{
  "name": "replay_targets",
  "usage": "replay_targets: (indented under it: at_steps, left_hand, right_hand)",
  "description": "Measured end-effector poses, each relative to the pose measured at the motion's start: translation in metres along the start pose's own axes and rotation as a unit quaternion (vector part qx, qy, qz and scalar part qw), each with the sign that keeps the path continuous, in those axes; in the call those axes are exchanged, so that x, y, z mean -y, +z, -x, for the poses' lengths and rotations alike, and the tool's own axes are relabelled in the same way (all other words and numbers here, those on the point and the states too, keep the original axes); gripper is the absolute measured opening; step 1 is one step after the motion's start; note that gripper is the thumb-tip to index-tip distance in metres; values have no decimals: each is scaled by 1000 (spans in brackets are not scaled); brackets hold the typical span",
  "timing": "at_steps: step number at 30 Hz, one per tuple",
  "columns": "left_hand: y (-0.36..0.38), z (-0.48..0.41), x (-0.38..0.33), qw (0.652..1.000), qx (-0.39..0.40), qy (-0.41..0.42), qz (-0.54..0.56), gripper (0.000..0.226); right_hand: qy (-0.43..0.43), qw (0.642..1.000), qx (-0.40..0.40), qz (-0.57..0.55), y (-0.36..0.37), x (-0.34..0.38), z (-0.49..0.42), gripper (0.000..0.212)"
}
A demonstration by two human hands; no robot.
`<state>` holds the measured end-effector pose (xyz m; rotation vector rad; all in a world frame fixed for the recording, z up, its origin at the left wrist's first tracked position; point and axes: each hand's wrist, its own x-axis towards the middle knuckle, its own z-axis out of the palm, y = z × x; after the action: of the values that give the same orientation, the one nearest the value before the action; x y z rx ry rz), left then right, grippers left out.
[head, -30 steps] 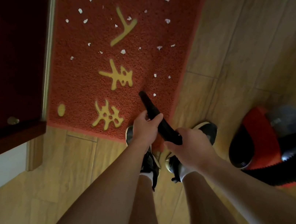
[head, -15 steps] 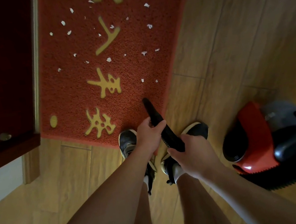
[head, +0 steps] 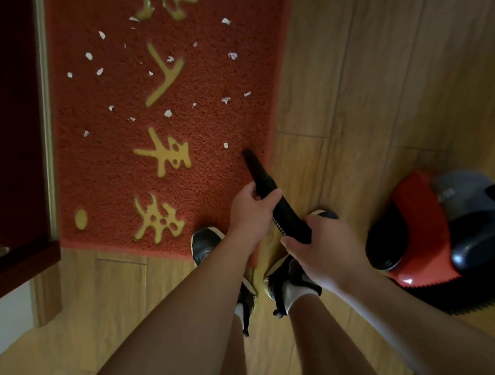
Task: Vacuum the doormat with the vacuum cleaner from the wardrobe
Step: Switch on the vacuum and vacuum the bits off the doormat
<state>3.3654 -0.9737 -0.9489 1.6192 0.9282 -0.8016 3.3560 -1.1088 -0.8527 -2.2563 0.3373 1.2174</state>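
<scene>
Gripping the black nozzle [head: 258, 172] with both hands: left hand [head: 252, 215] wrapped round it further forward, right hand [head: 319, 244] closed round the ribbed hose [head: 289, 216] just behind. Pointing the tip down at the red doormat [head: 101, 164], near its right edge and just short of one white scrap [head: 225, 145]. Cannot tell whether touching the pile or held a little above it.

Compared with a second ago: tip moved forward along that edge. Two small scraps close to the edge no longer visible there, so probably sucked in. Judging from this, suction on and working, though not possible to confirm from a picture.

Still lying on the doormat, further ahead and to the left: many scraps [head: 167, 113], spread among the yellow characters [head: 168, 157]. So only the near right corner done, most of the work left.

Vacuum cleaner [head: 422, 225] standing on the wooden floor [head: 383, 70] to the right, near the right shoe [head: 280, 278]. Next, likely: sweeping forward and leftward in strips, taking care not to drag the machine against the feet.
</scene>
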Motion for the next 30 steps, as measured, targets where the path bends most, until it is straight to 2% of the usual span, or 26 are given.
replay_targets:
  at_steps: [10,14,17,23,30]
  left_hand:
    - [-10,-9,-3,1000,-11,5,-11,53]
    - [-22,-13,-2,1000,-20,9,-10,43]
    - [-30,-15,-4,1000,-16,6,-12,48]
    - [-45,-23,-11,999,-20,21,-20,41]
    - [-58,-35,-30,999,10,40,-26,46]
  right_hand:
    - [-16,1000,0,7,1,9,-10,32]
    - [-19,1000,5,23,5,18,-13,33]
    - [-23,1000,10,17,8,26,-15,30]
    - [-24,1000,-6,11,13,42,-18,30]
    - [-7,999,-36,-7,12,60,-24,28]
